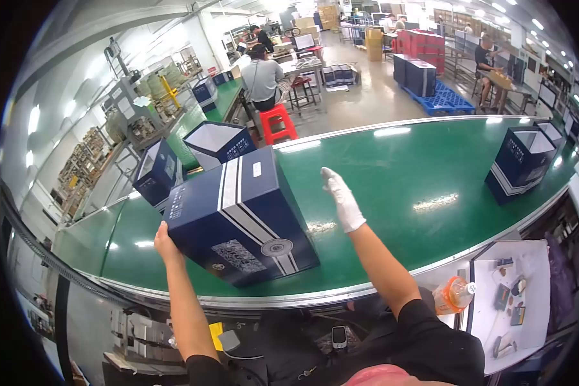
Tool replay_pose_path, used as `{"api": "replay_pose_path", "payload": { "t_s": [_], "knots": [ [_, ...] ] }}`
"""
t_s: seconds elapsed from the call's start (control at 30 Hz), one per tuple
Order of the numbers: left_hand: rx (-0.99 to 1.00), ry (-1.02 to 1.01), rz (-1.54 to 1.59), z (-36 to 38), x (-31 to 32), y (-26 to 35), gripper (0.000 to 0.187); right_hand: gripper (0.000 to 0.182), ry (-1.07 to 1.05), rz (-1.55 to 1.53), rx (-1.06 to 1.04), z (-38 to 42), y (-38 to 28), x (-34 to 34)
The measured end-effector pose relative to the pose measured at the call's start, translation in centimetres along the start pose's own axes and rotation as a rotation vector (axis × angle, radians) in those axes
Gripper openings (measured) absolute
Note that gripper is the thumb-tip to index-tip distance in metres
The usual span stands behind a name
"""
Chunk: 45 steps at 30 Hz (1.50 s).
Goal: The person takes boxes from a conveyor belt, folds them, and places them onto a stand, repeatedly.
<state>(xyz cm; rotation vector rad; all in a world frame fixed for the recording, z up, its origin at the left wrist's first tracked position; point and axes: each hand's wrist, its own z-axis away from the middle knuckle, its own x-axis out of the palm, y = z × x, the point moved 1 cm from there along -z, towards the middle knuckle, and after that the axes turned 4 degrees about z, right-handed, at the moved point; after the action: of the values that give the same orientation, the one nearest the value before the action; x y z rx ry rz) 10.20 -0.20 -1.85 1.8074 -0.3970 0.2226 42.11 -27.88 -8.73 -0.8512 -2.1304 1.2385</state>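
Note:
A large dark blue cardboard box (238, 225) with white stripes, a round emblem and a printed label stands tilted on the green conveyor belt (392, 186), in front of me. My left hand (167, 246), bare, grips the box at its left edge; its fingers are partly hidden there. My right hand (342, 201), in a white glove, is held above the belt to the right of the box, apart from it. Its fingers are stretched out and nothing is in them.
Open blue boxes stand behind the held one (220, 143) and at the belt's right end (522, 164). Below the belt's near edge are an orange-capped bottle (455, 294) and a white tray (535, 309) with small items. Beyond, a person sits on a red stool (277, 123).

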Motion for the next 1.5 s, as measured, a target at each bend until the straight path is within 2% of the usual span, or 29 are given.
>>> {"api": "replay_pose_path", "payload": {
  "t_s": [0.1,0.13,0.2,0.47,0.5,0.6,0.63,0.7,0.73,0.77,0.9,0.93,1.03,1.1,1.13,1.27,1.3,1.37,1.43,1.47,1.5],
  "knots": [
    [0.001,0.032,-0.007,0.3,0.2,0.5,0.026,0.051,-0.058,-0.175,0.051,-1.5,-0.6,4.2],
    [0.027,0.045,-0.027,1.1,0.5,0.5,0.027,0.055,-0.110,-0.141,-0.012,-2.5,-0.3,5.3],
    [0.085,0.068,-0.063,2.3,1.1,0.7,0.030,0.058,-0.145,-0.179,-0.004,-3.5,-4.2,8.1],
    [0.054,0.133,-0.088,2.5,1.5,0.3,0.032,0.050,-0.128,-0.514,0.111,-5.1,4.1,9.4],
    [0.054,0.121,-0.082,2.4,1.6,0.4,0.032,0.055,-0.092,-0.486,0.397,-3.3,4.9,8.8],
    [0.070,0.105,-0.076,2.1,1.5,0.5,0.032,0.058,-0.091,-0.470,0.831,3.0,12.9,6.9],
    [0.085,0.100,-0.080,2.2,1.6,0.4,0.032,0.057,-0.165,-0.894,0.756,5.0,18.2,5.9],
    [0.104,0.082,-0.091,2.5,1.8,0.2,0.032,0.056,-0.425,-1.749,0.786,9.2,28.4,3.7],
    [0.122,0.087,-0.103,2.4,1.9,0.3,0.032,0.057,-0.199,-1.024,0.631,8.6,21.7,4.8],
    [0.130,0.084,-0.114,2.7,1.9,0.3,0.032,0.057,-0.140,-0.605,0.567,7.1,15.0,5.9],
    [0.088,0.109,-0.122,3.3,2.8,0.9,0.034,0.060,-0.110,-0.152,0.054,0.7,-3.1,7.7],
    [0.071,0.106,-0.147,3.4,2.8,0.9,0.035,0.061,-0.104,-0.093,-0.024,-0.2,-5.6,7.9],
    [0.053,0.120,-0.220,3.2,2.3,1.1,0.039,0.062,-0.137,-0.044,-0.182,-0.7,-6.0,8.0],
    [0.047,0.105,-0.190,3.5,1.9,1.2,0.040,0.061,-0.062,-0.087,-0.068,0.8,-3.3,8.0],
    [0.042,0.089,-0.156,3.7,1.9,1.1,0.041,0.062,-0.118,-0.255,0.022,1.1,2.6,7.1],
    [0.102,0.027,-0.045,3.7,1.9,0.3,0.048,0.061,-0.073,-0.129,0.695,10.9,9.5,5.0],
    [0.107,0.014,-0.041,4.0,1.5,-0.6,0.048,0.061,-0.063,-0.134,0.687,11.9,8.9,4.9],
    [-0.023,-0.149,0.225,5.2,-0.6,-4.4,0.049,0.066,0.013,-0.026,0.838,13.9,8.6,4.7],
    [0.007,-0.028,-0.106,5.6,-6.2,-14.7,0.050,0.066,0.017,-0.085,0.795,15.2,9.7,3.7],
    [-0.144,-0.185,-0.083,6.5,-8.8,-18.2,0.052,0.065,0.009,-0.149,0.756,15.6,10.9,3.6],
    [-0.163,-0.201,-0.062,7.9,-8.0,-16.9,0.053,0.065,0.002,-0.207,0.707,15.4,12.0,3.4]
  ]
}}
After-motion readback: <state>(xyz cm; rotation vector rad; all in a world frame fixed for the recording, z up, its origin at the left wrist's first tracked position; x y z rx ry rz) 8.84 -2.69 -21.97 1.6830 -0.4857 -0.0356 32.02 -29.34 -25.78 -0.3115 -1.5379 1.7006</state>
